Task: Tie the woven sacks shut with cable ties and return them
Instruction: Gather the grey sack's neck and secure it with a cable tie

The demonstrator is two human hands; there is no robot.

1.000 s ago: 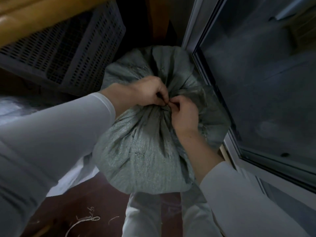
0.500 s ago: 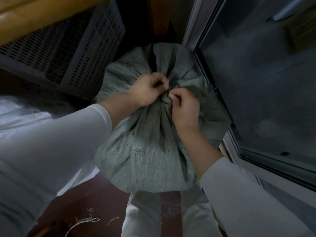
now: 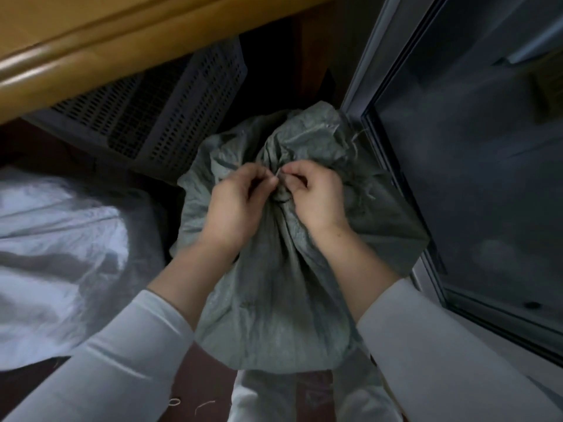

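Sack: a grey-green woven sack (image 3: 274, 284) stands on the floor (image 3: 210, 388) in front of the person, its mouth bunched into a neck near the top.
Left hand: the left hand (image 3: 234, 205) rests on the sack just left of the neck, fingers (image 3: 259, 175) curled in a narrow pinch.
Right hand: the right hand (image 3: 316, 196) sits just right of the neck, fingers (image 3: 294, 173) pinching towards the left ones.
Between them: a thin pale strip (image 3: 277, 175), probably the cable tie; too small to be sure.
Change: a second ago both fists clamped the gathered neck; now the fingertips meet above it.
Meaning: the tie is likely being threaded or drawn snug; the sack is not yet returned.
Around the sack: slatted crate (image 3: 170, 117) behind left, glass door (image 3: 457, 147) right, white sheet (image 3: 54, 254) left.
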